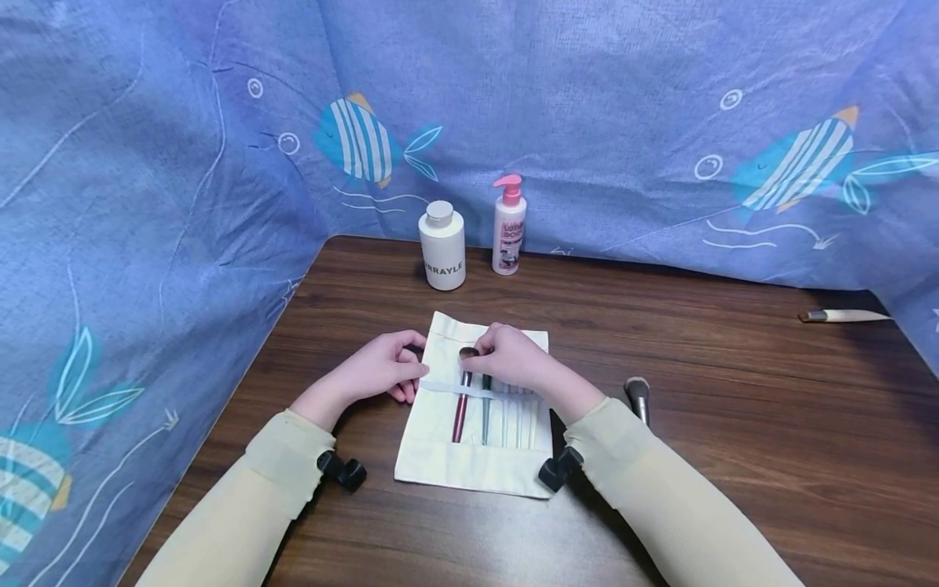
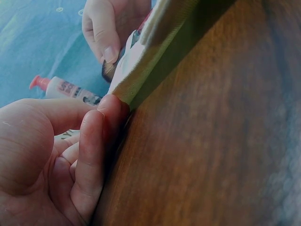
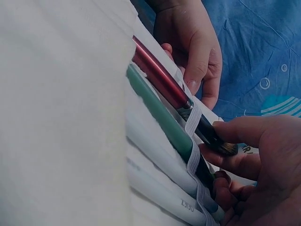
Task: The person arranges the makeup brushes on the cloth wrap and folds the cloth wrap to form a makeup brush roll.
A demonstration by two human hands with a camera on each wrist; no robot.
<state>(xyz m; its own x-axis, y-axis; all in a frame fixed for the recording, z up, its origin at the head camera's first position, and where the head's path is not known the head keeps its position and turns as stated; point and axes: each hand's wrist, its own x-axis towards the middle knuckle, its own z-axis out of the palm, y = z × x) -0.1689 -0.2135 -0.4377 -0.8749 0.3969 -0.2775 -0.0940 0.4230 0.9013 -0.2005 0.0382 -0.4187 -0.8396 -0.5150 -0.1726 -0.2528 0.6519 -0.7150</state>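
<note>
A cream cloth brush roll (image 1: 469, 469) lies unfolded on the table. Its left edge is pinched between the thumb and fingers of my left hand (image 1: 381, 368). My right hand (image 1: 509, 356) pinches a red-handled makeup brush (image 3: 162, 77) close to its bristles. That brush lies under the roll's white elastic band (image 3: 193, 120), its handle end tucked into the pocket. Beside it a green-handled brush (image 3: 160, 113) sits under the same band, followed by several white-handled brushes (image 3: 162, 188). Their heads are partly hidden by my right hand.
At the back stand a white bottle (image 1: 443, 253) and a white pump bottle (image 1: 509, 232) with a pink top. A dark-handled brush (image 1: 638, 395) lies by my right sleeve, partly covered. Another brush (image 1: 844, 315) lies at the far right, and a blue curtain (image 1: 572, 122) hangs behind the table.
</note>
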